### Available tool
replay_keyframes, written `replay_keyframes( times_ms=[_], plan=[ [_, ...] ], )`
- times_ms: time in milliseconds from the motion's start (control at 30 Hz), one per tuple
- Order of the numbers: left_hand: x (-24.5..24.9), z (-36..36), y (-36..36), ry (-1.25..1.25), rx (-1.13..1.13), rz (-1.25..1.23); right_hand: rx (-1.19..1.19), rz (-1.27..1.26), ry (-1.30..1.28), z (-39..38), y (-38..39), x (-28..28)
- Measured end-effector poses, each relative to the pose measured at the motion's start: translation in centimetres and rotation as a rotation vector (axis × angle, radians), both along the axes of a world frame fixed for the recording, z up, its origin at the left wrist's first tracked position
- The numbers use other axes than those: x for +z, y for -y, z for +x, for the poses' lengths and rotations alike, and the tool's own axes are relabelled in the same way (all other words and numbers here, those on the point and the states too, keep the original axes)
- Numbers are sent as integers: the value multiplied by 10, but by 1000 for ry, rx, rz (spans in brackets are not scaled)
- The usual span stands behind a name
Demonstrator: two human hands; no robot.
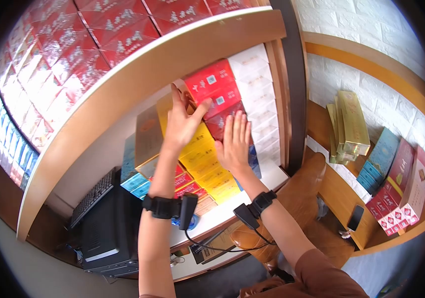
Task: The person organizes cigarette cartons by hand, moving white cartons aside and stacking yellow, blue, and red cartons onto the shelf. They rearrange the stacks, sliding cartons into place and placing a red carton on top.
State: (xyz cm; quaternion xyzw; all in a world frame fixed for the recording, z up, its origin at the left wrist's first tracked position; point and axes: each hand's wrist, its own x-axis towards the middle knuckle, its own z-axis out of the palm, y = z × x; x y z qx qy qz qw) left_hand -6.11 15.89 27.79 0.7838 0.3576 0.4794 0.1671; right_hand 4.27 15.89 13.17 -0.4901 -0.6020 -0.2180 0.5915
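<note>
My left hand (pixel 183 121) reaches up to the left end of the stacked red cartons (pixel 211 79), its thumb and forefinger spread apart. The thumb touches the front of a red carton; the other fingers are partly hidden. Lower right, my right hand (pixel 234 145) lies with fingers stretched flat against the lowest visible dark red carton (pixel 218 125). Below the red ones, several yellow cartons (pixel 205 161) are piled up. White cartons (pixel 256 82) form a column to the right. A larger brown-gold box (pixel 149 141) stands left of my left hand.
A wooden shelf board (pixel 138 64) arches above my hands, with many red packs (pixel 118 30) over it. At lower left stands a black device (pixel 110 243) with a keyboard (pixel 92 196). A brown leather chair (pixel 292 193) is at right, near gold boxes (pixel 349 124) and a phone (pixel 355 217).
</note>
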Motion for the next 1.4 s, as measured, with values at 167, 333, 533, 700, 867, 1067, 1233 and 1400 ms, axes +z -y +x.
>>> replay_keyframes(
  times_ms=[167,333,533,700,867,1067,1233,1400],
  plan=[
    [-3,-10,38,-28,344,445,16,-5,4,4,3,2],
    [-51,-37,93,-223,322,465,-49,-133,62,9,11,6],
    [-84,-100,121,-204,701,408,-123,-172,105,20,18,-2],
    [-114,-124,131,-51,761,324,-37,-217,-154,32,36,-68],
    [-125,-94,159,49,636,236,84,-343,-373,30,70,-123],
    [-37,-49,265,329,-472,266,86,-322,-192,35,68,-128],
    [-26,20,261,694,-1435,803,81,-328,-229,34,81,-113],
    [-25,18,312,807,-1171,443,78,-336,-185,32,85,-111]
  ],
)
